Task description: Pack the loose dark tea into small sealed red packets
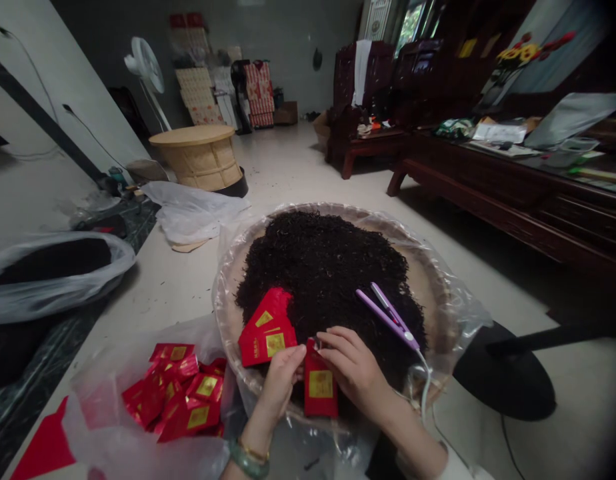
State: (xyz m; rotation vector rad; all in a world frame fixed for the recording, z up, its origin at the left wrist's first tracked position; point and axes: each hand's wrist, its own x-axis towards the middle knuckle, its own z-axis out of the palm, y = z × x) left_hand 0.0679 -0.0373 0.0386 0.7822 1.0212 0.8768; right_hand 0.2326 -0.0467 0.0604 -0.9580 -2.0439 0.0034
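A small red packet (320,385) with a gold label stands upright between both my hands at the near rim of a wide round tray (441,293). My left hand (283,377) pinches its left top edge; my right hand (355,368) grips its right side, fingers curled. The tray is lined with clear plastic and heaped with dark loose tea leaves (325,270). A short stack of red packets (267,328) lies on the leaves just left of my hands. A purple hair-straightener-like sealing tool (387,315) rests on the leaves to the right, its cord running down past my right wrist.
A clear bag with several filled red packets (181,398) sits at the lower left. A plastic bag of dark tea (53,267) lies at far left. A round wicker table (201,155) and fan (147,67) stand behind; a dark wooden bench (518,193) runs along the right.
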